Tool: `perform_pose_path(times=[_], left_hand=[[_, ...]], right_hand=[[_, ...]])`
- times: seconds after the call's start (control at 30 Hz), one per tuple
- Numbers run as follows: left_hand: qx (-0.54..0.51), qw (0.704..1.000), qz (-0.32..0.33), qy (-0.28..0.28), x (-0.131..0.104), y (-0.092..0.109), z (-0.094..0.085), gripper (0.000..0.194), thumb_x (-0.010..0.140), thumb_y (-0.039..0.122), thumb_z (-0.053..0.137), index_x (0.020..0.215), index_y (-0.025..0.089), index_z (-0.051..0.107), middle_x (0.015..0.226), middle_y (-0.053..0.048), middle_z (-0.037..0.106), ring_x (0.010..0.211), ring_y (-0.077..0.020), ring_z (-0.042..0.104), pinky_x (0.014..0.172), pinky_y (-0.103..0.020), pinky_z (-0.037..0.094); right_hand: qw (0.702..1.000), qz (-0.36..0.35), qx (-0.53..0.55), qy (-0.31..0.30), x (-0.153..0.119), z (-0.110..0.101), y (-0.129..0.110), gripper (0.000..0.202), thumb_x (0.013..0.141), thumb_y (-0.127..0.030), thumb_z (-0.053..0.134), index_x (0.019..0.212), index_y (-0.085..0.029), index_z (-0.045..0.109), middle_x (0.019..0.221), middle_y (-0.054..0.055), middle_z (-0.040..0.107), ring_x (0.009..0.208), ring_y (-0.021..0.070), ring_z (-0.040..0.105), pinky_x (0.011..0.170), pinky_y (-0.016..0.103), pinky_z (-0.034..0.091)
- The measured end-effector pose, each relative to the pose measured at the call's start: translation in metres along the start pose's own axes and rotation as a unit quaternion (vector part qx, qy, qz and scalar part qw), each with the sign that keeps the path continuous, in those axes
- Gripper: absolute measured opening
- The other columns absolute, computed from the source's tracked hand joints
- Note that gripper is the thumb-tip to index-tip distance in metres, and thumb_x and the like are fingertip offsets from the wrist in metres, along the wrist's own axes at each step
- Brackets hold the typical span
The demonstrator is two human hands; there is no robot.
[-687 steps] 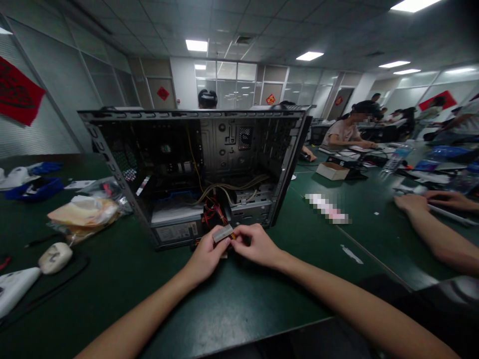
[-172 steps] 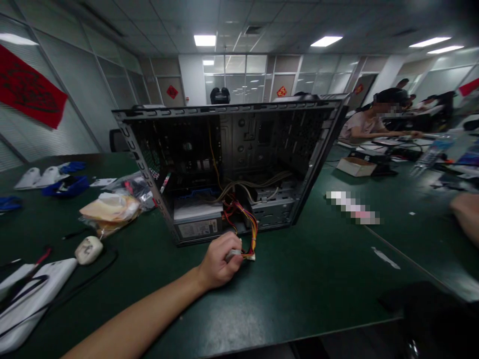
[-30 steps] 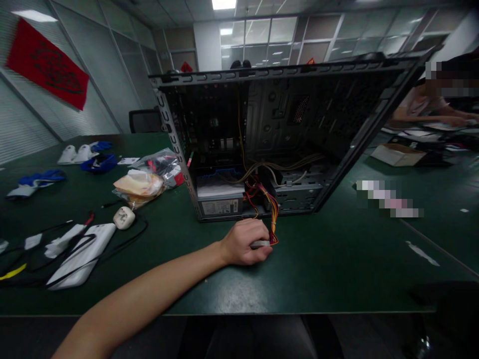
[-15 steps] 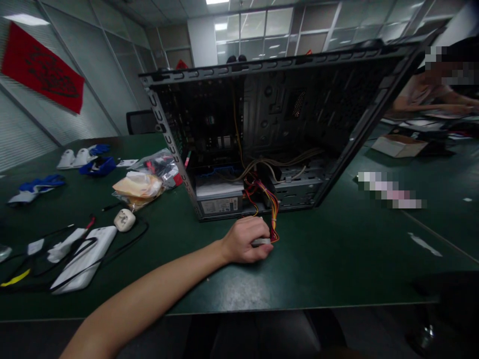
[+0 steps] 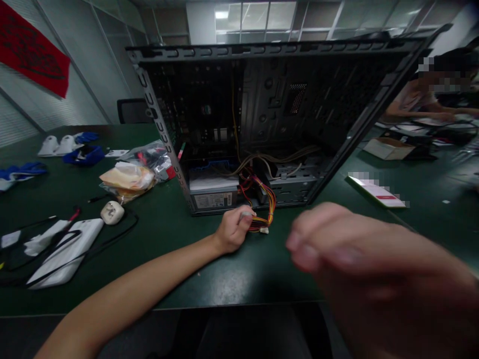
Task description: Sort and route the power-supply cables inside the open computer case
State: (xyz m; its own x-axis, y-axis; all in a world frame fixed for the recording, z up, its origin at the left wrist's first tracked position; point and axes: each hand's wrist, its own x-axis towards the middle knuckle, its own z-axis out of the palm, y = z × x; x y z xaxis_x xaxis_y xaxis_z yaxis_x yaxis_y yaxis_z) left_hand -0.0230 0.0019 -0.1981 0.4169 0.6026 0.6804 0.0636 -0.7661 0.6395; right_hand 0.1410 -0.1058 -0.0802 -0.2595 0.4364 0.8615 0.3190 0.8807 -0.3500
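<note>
A computer case (image 5: 265, 51) stands on the table with its side open toward me. At its lower left sits the power supply (image 5: 215, 200), and red, yellow and black power cables (image 5: 272, 202) come out beside it. My left hand (image 5: 232, 230) is closed around the end of these cables, just in front of the case; a pale connector shows at its fingers. Another small white connector (image 5: 264, 230) hangs from the bundle. My right hand (image 5: 348, 249) is close to the camera and blurred, its fingers curled together; whatever it holds, if anything, is hidden.
To the left lie a white power bank-like block (image 5: 69, 257), black cables, a white plug adapter (image 5: 112, 213), plastic bags (image 5: 129, 179) and blue-white gloves (image 5: 24, 170). A phone-like slab (image 5: 377, 192) and an open box (image 5: 388, 148) are right. A person sits at far right.
My right hand has come into view from the right. My left hand has turned and shifted slightly left and up with the cables, and the view has tilted a little downward.
</note>
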Motion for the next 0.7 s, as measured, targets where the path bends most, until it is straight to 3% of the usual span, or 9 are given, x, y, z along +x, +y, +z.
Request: perform_pose_path(times=[0.03, 0.07, 0.17, 0.23, 0.27, 0.37, 0.5, 0.6, 0.7], left_hand=[[0.004, 1.000, -0.017, 0.011, 0.000, -0.001, 0.000, 0.042, 0.101, 0.045, 0.032, 0.086, 0.016, 0.058, 0.074, -0.005, 0.060, 0.065, -0.0175, 0.057, 0.062, -0.031, 0.048], [0.009, 0.999, -0.031, 0.024, 0.000, -0.002, -0.001, 0.041, 0.100, 0.047, 0.034, 0.086, 0.016, 0.058, 0.072, -0.004, 0.059, 0.063, -0.0166, 0.056, 0.060, -0.030, 0.047], [0.032, 0.993, -0.077, 0.078, 0.002, -0.001, -0.003, 0.044, 0.098, 0.052, 0.035, 0.083, 0.017, 0.055, 0.067, -0.001, 0.055, 0.059, -0.0144, 0.051, 0.056, -0.027, 0.043], [0.048, 0.987, -0.114, 0.107, 0.003, 0.000, -0.004, 0.046, 0.098, 0.054, 0.034, 0.079, 0.017, 0.054, 0.063, 0.001, 0.052, 0.057, -0.0132, 0.048, 0.055, -0.026, 0.040], [0.050, 0.983, -0.131, 0.118, 0.004, 0.001, -0.005, 0.046, 0.097, 0.055, 0.035, 0.077, 0.017, 0.053, 0.062, 0.002, 0.050, 0.057, -0.0129, 0.047, 0.055, -0.025, 0.040], [0.019, 0.975, -0.162, 0.150, 0.007, 0.005, -0.005, 0.046, 0.096, 0.056, 0.037, 0.074, 0.018, 0.052, 0.064, 0.002, 0.049, 0.059, -0.0126, 0.046, 0.056, -0.024, 0.040], [-0.063, 0.954, -0.207, 0.206, 0.011, 0.009, -0.006, 0.040, 0.096, 0.054, 0.040, 0.080, 0.019, 0.052, 0.064, 0.004, 0.046, 0.053, -0.0112, 0.042, 0.049, -0.022, 0.037], [-0.038, 0.956, -0.193, 0.215, 0.013, 0.010, -0.010, 0.038, 0.094, 0.052, 0.045, 0.076, 0.019, 0.052, 0.062, 0.004, 0.044, 0.052, -0.0114, 0.041, 0.050, -0.022, 0.036], [0.023, 0.967, -0.161, 0.197, 0.014, 0.007, -0.015, 0.041, 0.093, 0.051, 0.045, 0.068, 0.018, 0.050, 0.060, 0.003, 0.044, 0.056, -0.0128, 0.042, 0.054, -0.024, 0.035]], right_hand=[[0.996, 0.007, 0.037, 0.078, 0.004, 0.009, 0.013, 0.034, 0.103, -0.035, 0.031, 0.122, -0.033, 0.059, 0.083, 0.004, 0.071, 0.086, 0.0222, 0.069, 0.075, 0.039, 0.059], [0.998, -0.017, 0.033, 0.051, 0.007, 0.018, 0.030, 0.030, 0.102, -0.033, 0.038, 0.124, -0.032, 0.058, 0.092, 0.004, 0.072, 0.093, 0.0213, 0.069, 0.081, 0.039, 0.058], [0.990, -0.046, -0.066, -0.119, -0.002, 0.044, 0.087, 0.045, 0.096, -0.038, 0.050, 0.137, -0.019, 0.047, 0.129, 0.013, 0.061, 0.122, 0.0268, 0.057, 0.102, 0.045, 0.049], [0.973, -0.042, -0.089, -0.209, -0.015, 0.054, 0.114, 0.059, 0.095, -0.043, 0.052, 0.144, -0.013, 0.037, 0.136, 0.018, 0.055, 0.126, 0.0286, 0.054, 0.103, 0.046, 0.048], [0.971, -0.024, -0.090, -0.221, -0.022, 0.057, 0.122, 0.062, 0.096, -0.042, 0.051, 0.146, -0.011, 0.033, 0.133, 0.020, 0.057, 0.120, 0.0281, 0.058, 0.099, 0.044, 0.050], [0.966, 0.040, -0.111, -0.230, -0.034, 0.056, 0.124, 0.059, 0.098, -0.036, 0.049, 0.147, -0.010, 0.030, 0.123, 0.018, 0.064, 0.104, 0.0260, 0.067, 0.090, 0.039, 0.054], [0.968, 0.055, -0.120, -0.212, -0.032, 0.052, 0.110, 0.045, 0.098, -0.031, 0.050, 0.139, -0.015, 0.041, 0.118, 0.013, 0.067, 0.097, 0.0229, 0.068, 0.087, 0.034, 0.052], [0.968, 0.078, -0.123, -0.206, -0.030, 0.053, 0.107, 0.022, 0.098, -0.030, 0.050, 0.113, -0.016, 0.057, 0.096, 0.009, 0.071, 0.082, 0.0200, 0.068, 0.076, 0.029, 0.051], [0.957, 0.091, -0.149, -0.231, -0.028, 0.055, 0.108, 0.017, 0.098, -0.030, 0.050, 0.089, -0.017, 0.058, 0.077, 0.005, 0.067, 0.069, 0.0170, 0.063, 0.066, 0.026, 0.046]])
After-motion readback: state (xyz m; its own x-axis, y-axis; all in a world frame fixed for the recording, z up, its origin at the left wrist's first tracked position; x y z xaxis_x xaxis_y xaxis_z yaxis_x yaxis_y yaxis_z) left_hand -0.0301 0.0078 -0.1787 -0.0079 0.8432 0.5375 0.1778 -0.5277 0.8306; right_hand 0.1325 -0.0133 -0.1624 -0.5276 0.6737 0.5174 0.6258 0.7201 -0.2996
